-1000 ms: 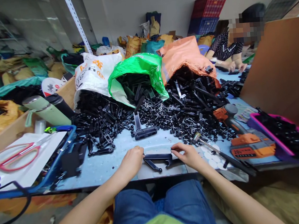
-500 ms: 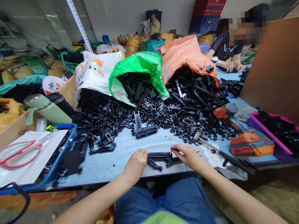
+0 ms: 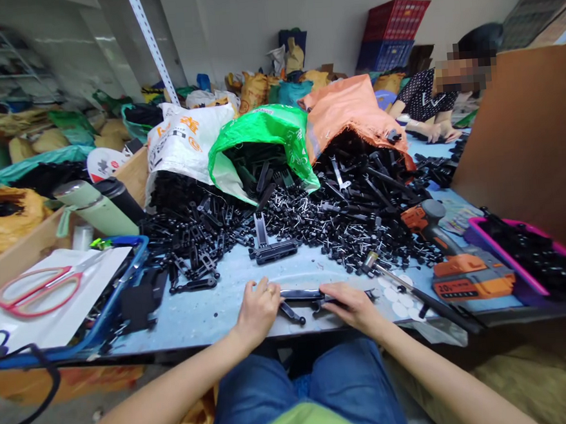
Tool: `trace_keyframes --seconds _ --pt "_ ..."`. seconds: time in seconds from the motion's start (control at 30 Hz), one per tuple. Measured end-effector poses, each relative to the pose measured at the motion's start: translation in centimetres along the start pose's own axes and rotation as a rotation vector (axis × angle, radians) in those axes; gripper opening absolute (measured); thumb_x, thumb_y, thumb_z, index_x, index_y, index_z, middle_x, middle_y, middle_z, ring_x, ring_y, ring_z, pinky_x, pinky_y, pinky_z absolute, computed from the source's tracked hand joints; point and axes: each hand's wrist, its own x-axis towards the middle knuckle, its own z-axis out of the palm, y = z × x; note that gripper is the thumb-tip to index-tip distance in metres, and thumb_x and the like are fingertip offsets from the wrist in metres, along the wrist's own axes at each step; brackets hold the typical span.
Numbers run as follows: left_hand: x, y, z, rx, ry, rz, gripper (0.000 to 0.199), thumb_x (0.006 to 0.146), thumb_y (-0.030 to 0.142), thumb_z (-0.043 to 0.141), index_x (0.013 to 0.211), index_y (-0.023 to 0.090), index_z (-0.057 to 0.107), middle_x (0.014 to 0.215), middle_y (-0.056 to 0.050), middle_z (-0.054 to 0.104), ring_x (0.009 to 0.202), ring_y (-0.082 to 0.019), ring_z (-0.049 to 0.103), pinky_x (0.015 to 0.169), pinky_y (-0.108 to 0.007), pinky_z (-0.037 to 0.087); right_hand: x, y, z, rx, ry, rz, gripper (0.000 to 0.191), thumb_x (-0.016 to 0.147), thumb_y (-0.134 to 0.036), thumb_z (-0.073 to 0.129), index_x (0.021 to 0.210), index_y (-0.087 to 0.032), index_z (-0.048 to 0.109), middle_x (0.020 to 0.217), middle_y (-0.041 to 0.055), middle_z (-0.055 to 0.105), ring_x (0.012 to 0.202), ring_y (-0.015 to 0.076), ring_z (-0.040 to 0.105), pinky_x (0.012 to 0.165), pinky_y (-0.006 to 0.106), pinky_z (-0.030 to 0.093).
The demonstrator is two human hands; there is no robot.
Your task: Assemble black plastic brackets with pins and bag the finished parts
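A long black plastic bar (image 3: 300, 295) lies crosswise between my hands near the table's front edge. At its left end, my left hand (image 3: 259, 309) is closed, its fingers curled. My right hand (image 3: 347, 303) grips the joint at the bar's right end, thumb and fingers together. Out past the right fingers pokes the forked end of a black part (image 3: 370, 294). Below the bar, a short black arm with a round tip (image 3: 293, 313) slants down to the right. The fingers hide both ends of the bar.
Loose black parts (image 3: 192, 238) and black-headed screws (image 3: 307, 217) spill from sacks behind. To the right are a hammer (image 3: 415, 293), a cordless drill (image 3: 471, 273) and a pink-rimmed bin (image 3: 508, 248). Scissors (image 3: 39, 290) lie at left. Across the table, a co-worker's hands (image 3: 439, 131) rest low.
My right hand has gone from pinching a small pin at the bar's right end to gripping over that joint. My left fingers have shifted slightly. The camera view has tilted a little.
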Motion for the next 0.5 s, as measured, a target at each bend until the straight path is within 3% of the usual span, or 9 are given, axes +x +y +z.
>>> trace_keyframes --seconds 0.07,0.13,0.27,0.43,0.5 --pt "1.1 1.9 0.3 -0.077 0.023 0.015 0.047 0.084 0.040 0.052 0.122 0.015 0.043 0.118 -0.016 0.053 0.116 -0.030 0.042 0.095 -0.051 0.028 -0.7 0.6 0.5 0.009 -0.021 -0.023 0.046 0.084 -0.032 0.056 0.128 -0.023 0.046 0.113 0.0092 0.062 0.102 0.0194 0.058 0.085 0.035 0.049" --pt "2.3 3.6 1.0 -0.178 -0.027 0.040 0.064 0.075 0.050 0.060 0.124 0.014 0.040 0.117 -0.015 0.053 0.111 -0.030 0.044 0.095 -0.047 0.030 -1.5 1.2 1.0 -0.008 -0.030 -0.004 0.051 0.084 -0.033 0.056 0.131 -0.022 0.042 0.107 0.0097 0.063 0.095 0.0195 0.060 0.080 0.034 0.050" --pt "3.7 4.6 2.7 -0.280 -0.064 -0.022 0.053 0.076 0.042 0.062 0.117 0.015 0.045 0.106 -0.012 0.057 0.097 -0.026 0.050 0.083 -0.039 0.039 -2.1 2.5 1.2 -0.091 -0.037 0.056 0.050 0.086 -0.031 0.052 0.133 -0.020 0.039 0.086 0.0072 0.065 0.079 0.0180 0.060 0.070 0.032 0.049" --pt "3.5 4.5 3.1 -0.298 -0.029 -0.030 0.045 0.076 0.038 0.061 0.113 0.016 0.047 0.104 -0.010 0.056 0.095 -0.026 0.049 0.080 -0.039 0.038 -0.9 4.0 -0.1 -0.101 -0.236 -0.098 0.052 0.085 -0.040 0.052 0.132 -0.019 0.042 0.078 0.0044 0.061 0.072 0.0158 0.056 0.064 0.027 0.045" --pt "3.4 4.8 3.0 -0.293 -0.017 -0.088 0.043 0.077 0.036 0.060 0.112 0.016 0.047 0.103 -0.010 0.056 0.096 -0.026 0.049 0.080 -0.039 0.038 -0.6 4.1 -0.3 -0.122 -0.235 -0.075 0.052 0.086 -0.041 0.051 0.132 -0.019 0.042 0.079 0.0048 0.060 0.073 0.0158 0.055 0.064 0.026 0.044"
